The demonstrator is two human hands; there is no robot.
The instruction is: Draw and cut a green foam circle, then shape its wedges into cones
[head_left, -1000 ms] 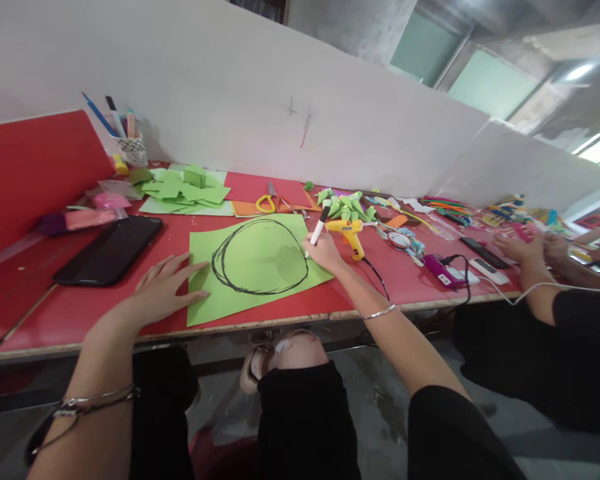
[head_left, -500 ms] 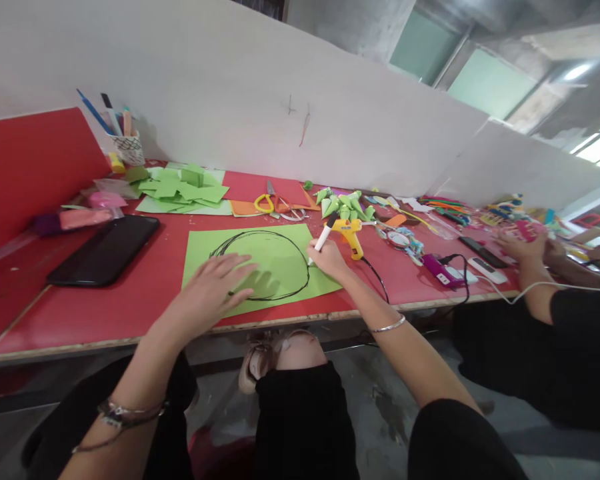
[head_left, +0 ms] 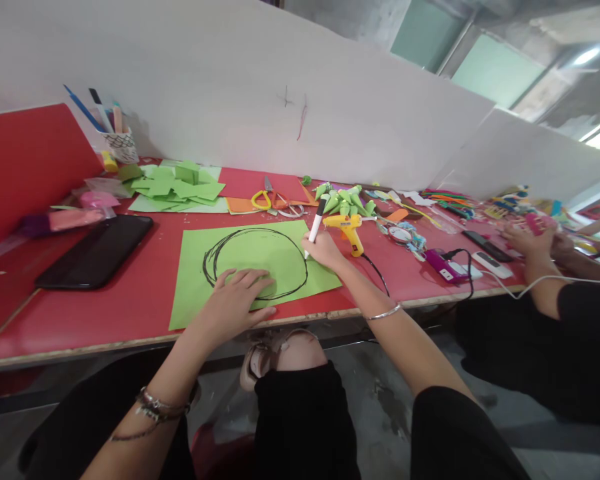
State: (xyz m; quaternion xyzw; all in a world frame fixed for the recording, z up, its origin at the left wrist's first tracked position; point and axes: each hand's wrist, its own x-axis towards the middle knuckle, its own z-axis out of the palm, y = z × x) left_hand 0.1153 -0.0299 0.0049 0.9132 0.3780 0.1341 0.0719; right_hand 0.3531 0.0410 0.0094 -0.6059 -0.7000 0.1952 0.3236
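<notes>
A sheet of green paper [head_left: 190,267] lies on the red table in front of me, with a large black oval drawn on it in several overlapping strokes. My left hand [head_left: 237,297] rests on the lower part of the sheet, fingers spread, covering a piece of the oval's lower left line. My right hand [head_left: 324,249] is closed around a white marker [head_left: 315,228] with a dark end pointing up. The marker's tip is at the oval's right edge. Just right of that hand lies a yellow glue gun [head_left: 347,230] with a black cord.
Behind the sheet are cut green paper pieces [head_left: 177,183], scissors [head_left: 265,195] and green paper cones [head_left: 343,200]. A black phone [head_left: 97,250] lies left, below a pen cup [head_left: 121,145]. At right sit a purple power adapter [head_left: 445,267] and another person's hand [head_left: 533,243].
My left hand has moved right, from the sheet's left edge onto the drawn oval. The right hand keeps the marker near the oval's right side. The sheet has shifted slightly.
</notes>
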